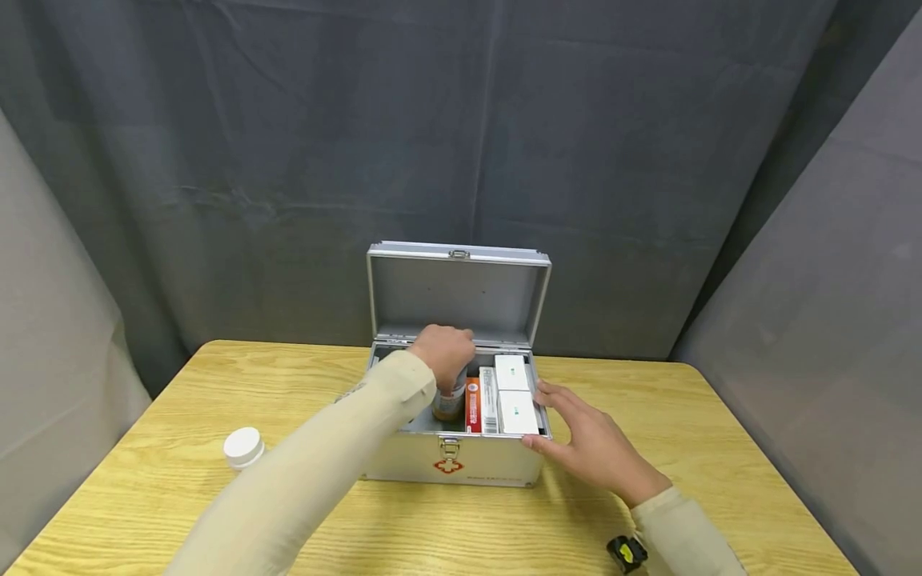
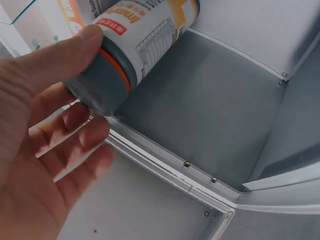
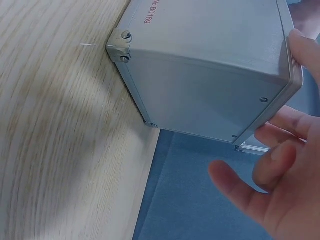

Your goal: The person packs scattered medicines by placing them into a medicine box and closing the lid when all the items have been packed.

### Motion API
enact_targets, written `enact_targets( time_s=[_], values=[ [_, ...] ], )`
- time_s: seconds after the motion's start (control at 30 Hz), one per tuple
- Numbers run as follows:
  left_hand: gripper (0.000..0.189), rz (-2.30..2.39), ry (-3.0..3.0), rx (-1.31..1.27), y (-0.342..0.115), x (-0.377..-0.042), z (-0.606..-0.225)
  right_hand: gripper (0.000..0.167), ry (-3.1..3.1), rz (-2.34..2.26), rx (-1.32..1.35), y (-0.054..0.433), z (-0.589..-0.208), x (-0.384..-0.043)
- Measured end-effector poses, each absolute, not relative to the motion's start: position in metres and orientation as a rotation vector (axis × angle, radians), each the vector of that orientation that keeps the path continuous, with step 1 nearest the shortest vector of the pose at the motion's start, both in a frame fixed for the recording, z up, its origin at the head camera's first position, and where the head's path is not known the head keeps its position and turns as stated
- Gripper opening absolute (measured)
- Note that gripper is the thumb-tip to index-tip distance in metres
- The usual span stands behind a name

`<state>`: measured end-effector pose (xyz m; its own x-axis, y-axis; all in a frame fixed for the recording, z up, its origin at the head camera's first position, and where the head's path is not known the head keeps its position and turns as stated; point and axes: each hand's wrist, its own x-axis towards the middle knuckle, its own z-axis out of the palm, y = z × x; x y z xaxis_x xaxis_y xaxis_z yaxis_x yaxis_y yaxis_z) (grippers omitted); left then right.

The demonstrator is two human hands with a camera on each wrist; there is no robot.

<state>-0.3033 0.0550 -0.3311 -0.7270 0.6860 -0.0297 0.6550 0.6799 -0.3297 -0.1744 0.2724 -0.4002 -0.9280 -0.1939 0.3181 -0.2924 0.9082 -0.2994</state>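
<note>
A silver medicine case [image 1: 490, 472] stands on the table with its lid [image 1: 461, 296] raised. My left hand [image 1: 442, 352] reaches inside it and holds a labelled bottle [image 2: 155, 30] by its dark grey cap [image 2: 102, 82], thumb on one side and fingers on the other. The bottle is tilted in the left wrist view. To its right, white boxes [image 1: 516, 410] and a red-and-white box [image 1: 472, 405] stand in the case. My right hand [image 1: 594, 436] rests against the case's right rim, thumb near the front corner and fingers along the side.
A white lidded bottle [image 1: 243, 448] stands on the wooden table [image 1: 302, 384], left of the case and beside my left sleeve. A small black object with a yellow mark [image 1: 627, 553] is at my right cuff. Grey curtains [image 1: 461, 144] hang behind and at both sides.
</note>
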Motion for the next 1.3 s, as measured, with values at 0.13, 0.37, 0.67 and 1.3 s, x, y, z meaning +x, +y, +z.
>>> enact_targets(
  time_s=[0.13,0.37,0.67,1.3],
  values=[
    [0.043,0.456,-2.821,-1.075,0.054,-0.304,-0.331,0.068,-2.781,0.498,0.368,0.272,-0.4,-0.174],
    [0.03,0.415,-2.86,-1.073,0.052,-0.297,-0.325,0.065,-2.761,0.501,0.397,0.269,-0.4,-0.172],
    [0.024,0.363,-2.854,-1.094,0.048,-0.291,-0.319,0.067,-2.772,0.502,0.407,0.267,-0.399,-0.175],
    [0.032,-0.023,-2.925,-1.146,0.034,-0.289,-0.287,0.07,-2.793,0.499,0.392,0.275,-0.4,-0.179]
  ],
)
